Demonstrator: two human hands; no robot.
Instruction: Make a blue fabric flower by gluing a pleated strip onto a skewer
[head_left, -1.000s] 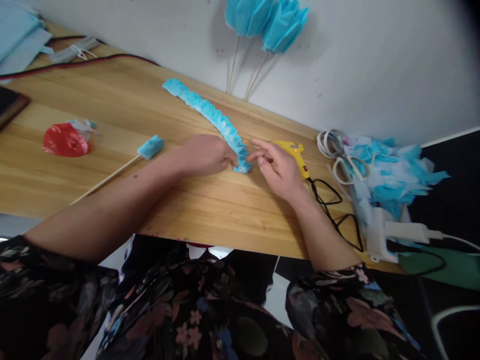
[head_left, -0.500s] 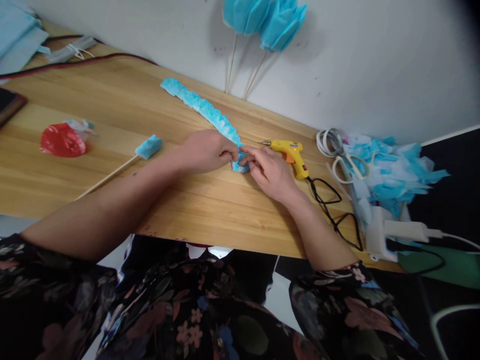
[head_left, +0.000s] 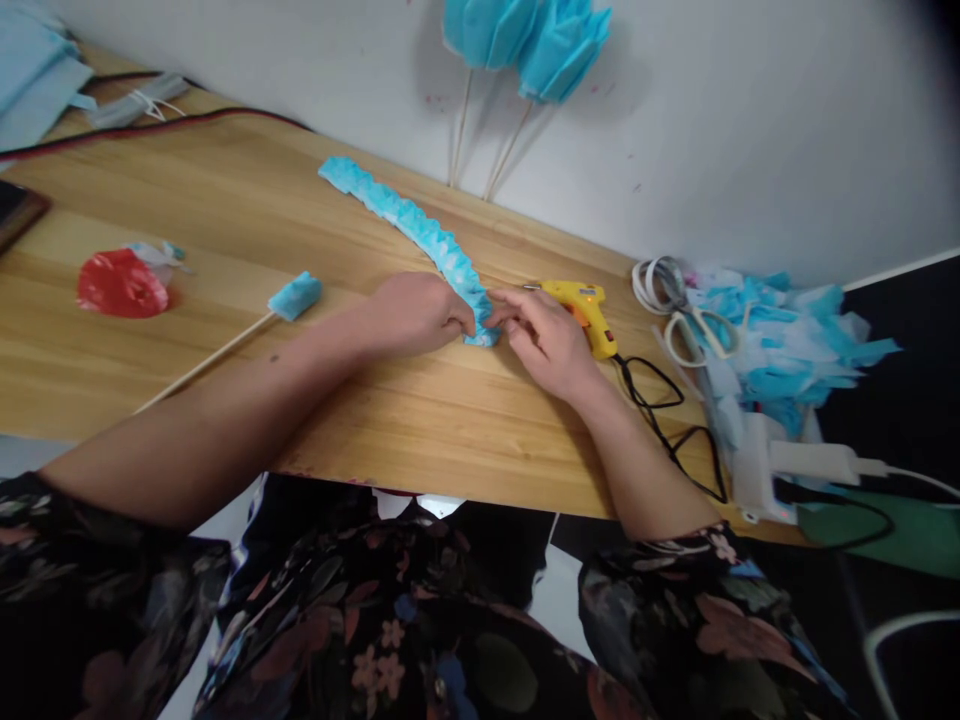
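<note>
A long pleated blue strip (head_left: 424, 232) of thin fabric runs diagonally over the wooden table, its near end bent between my hands. On the left side of that end, my left hand (head_left: 416, 315) is closed, fingers curled and pressing the strip's edge. My right hand (head_left: 551, 340) pinches the same end from the right, index finger and thumb against the folds. Just beyond my right fingers lies a yellow hot glue gun (head_left: 589, 305). Left of my left hand is a thin wooden stick (head_left: 206, 360) tipped with a rolled blue piece (head_left: 295, 296).
Two blue fabric flowers (head_left: 562, 50) on sticks lean against the wall. Scissors (head_left: 701, 338), a white tape roll (head_left: 649, 285) and heaped blue scraps (head_left: 795, 330) crowd the right, beside a white power strip (head_left: 754, 465). Further left are a red wrapper (head_left: 124, 283), a phone (head_left: 19, 215) and folded blue sheets (head_left: 37, 80).
My left hand has shifted slightly down toward me, and my right hand slightly right. More of the strip's folded near end shows between them.
</note>
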